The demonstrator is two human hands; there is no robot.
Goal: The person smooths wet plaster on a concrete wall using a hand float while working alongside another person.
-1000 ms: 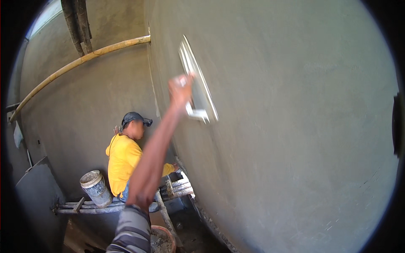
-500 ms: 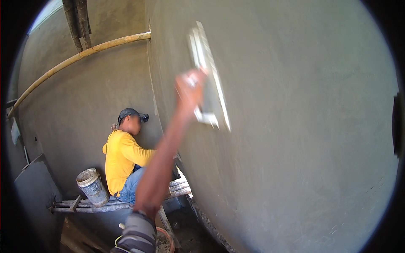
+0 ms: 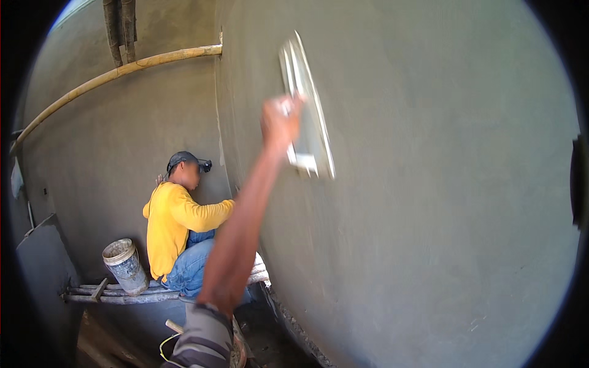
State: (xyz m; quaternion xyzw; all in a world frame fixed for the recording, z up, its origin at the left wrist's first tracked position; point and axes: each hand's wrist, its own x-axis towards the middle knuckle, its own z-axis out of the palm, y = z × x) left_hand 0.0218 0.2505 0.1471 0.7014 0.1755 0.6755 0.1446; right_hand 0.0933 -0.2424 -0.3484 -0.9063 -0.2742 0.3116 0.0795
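Observation:
My left hand (image 3: 281, 119) is closed on a long metal plastering trowel (image 3: 314, 122), blurred by motion, held against the grey plastered wall (image 3: 429, 184) in the upper middle of the view. The forearm, with a camouflage sleeve at its lower part, reaches up from the bottom edge. My right hand is out of sight. Beside the sleeve, low in the picture, are a pale handle (image 3: 173, 325) and a thin yellow cord (image 3: 163, 348).
A co-worker (image 3: 169, 227) in a yellow top squats on a pole platform (image 3: 119, 299) at left, beside a dirty bucket (image 3: 123, 265). A bamboo pole (image 3: 116, 75) crosses above, dark poles (image 3: 119, 27) higher. A dark gap (image 3: 264, 325) runs along the wall's foot.
My left hand and the trowel have moved up and to the right along the wall. The co-worker's right arm has risen, and the background has shifted slightly left in the view.

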